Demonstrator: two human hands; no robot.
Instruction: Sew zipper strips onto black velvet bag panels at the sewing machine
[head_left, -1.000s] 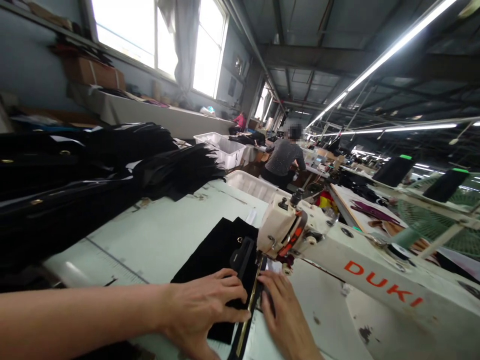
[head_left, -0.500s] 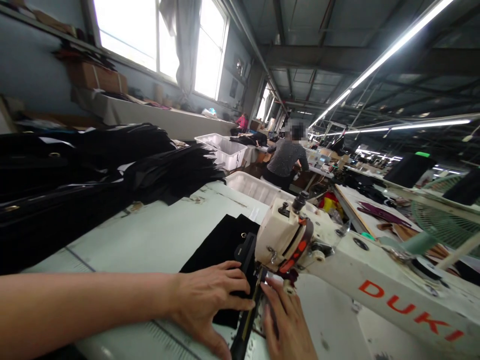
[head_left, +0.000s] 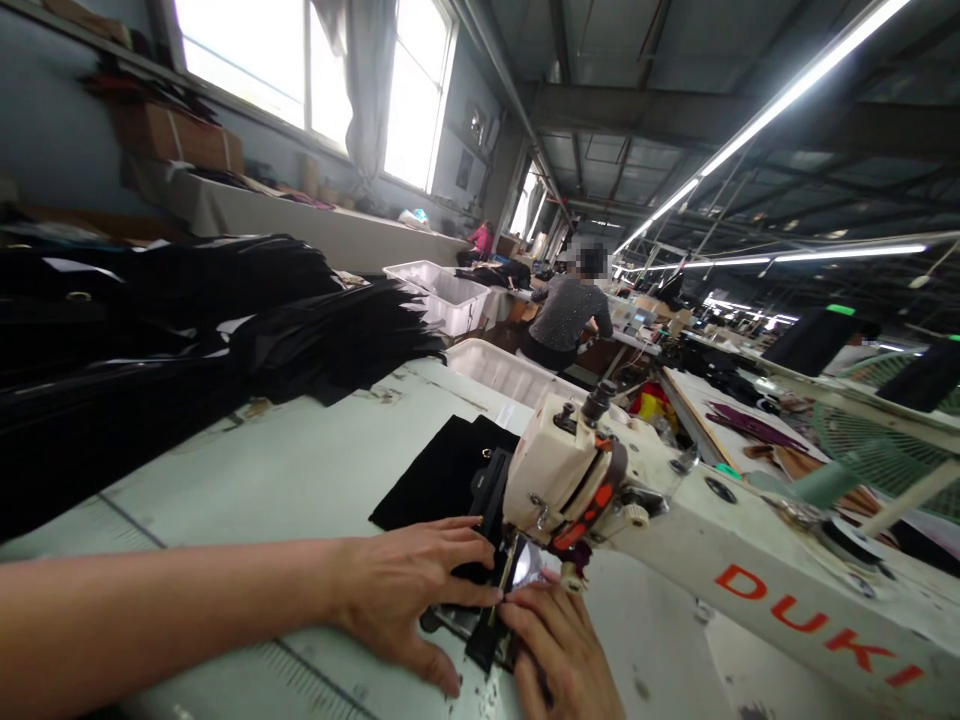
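The near end of our black strip with a gold-coloured line (head_left: 485, 640) has moved up close to our hands, so only a short length lies on our side of the white sewing machine head (head_left: 551, 470); our right hand (head_left: 566, 645) has drawn in beside our left hand (head_left: 405, 590). The flat black fabric piece (head_left: 431, 475) lies on the pale green bench (head_left: 322, 470), left of the machine head; our left forearm reaches in low, palm down, fingers spread wide; our right fingers bunch at the strip, though we cannot tell whether they pinch it.
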